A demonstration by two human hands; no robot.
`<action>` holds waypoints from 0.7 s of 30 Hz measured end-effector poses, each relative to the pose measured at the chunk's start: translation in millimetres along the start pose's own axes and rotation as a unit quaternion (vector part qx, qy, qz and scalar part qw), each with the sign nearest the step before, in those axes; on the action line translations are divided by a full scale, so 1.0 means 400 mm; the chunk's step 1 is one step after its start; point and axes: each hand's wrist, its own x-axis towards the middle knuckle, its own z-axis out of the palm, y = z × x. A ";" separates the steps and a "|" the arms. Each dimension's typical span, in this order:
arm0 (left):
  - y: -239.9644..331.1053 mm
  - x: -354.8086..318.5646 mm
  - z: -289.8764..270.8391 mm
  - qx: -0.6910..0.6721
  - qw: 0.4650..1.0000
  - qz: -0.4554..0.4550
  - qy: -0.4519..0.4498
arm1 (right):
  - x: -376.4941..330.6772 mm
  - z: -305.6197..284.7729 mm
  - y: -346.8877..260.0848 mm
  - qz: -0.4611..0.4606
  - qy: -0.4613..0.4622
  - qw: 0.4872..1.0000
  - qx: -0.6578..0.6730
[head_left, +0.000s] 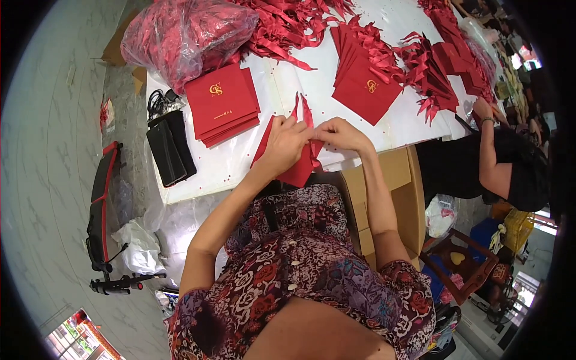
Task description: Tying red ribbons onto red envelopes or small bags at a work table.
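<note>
At the table's front edge lies a flat red paper bag (298, 174), partly hidden under my hands. My left hand (288, 143) rests over it, fingers bent and pressed together on the bag. Beside it, my right hand (341, 133) pinches a red satin ribbon (307, 111), whose two loose ends point away from me. The fingertips of both hands almost meet at the ribbon; whether it is knotted there is hidden. Left of my hands sits a neat stack of red paper bags (222, 105) with gold print and no ribbons showing.
A clear plastic sack of red material (189, 39) and loose red ribbons (288, 30) lie at the back. Fanned ribboned bags (366, 90) lie right. A black phone (167, 153) is near the left edge. Below stands an open cardboard box (393, 180). A co-worker's arm (489, 144) reaches in at right.
</note>
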 end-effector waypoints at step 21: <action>-0.058 -0.001 0.042 -0.082 0.974 -0.198 0.074 | -0.072 0.007 0.042 -0.091 0.077 0.979 -0.163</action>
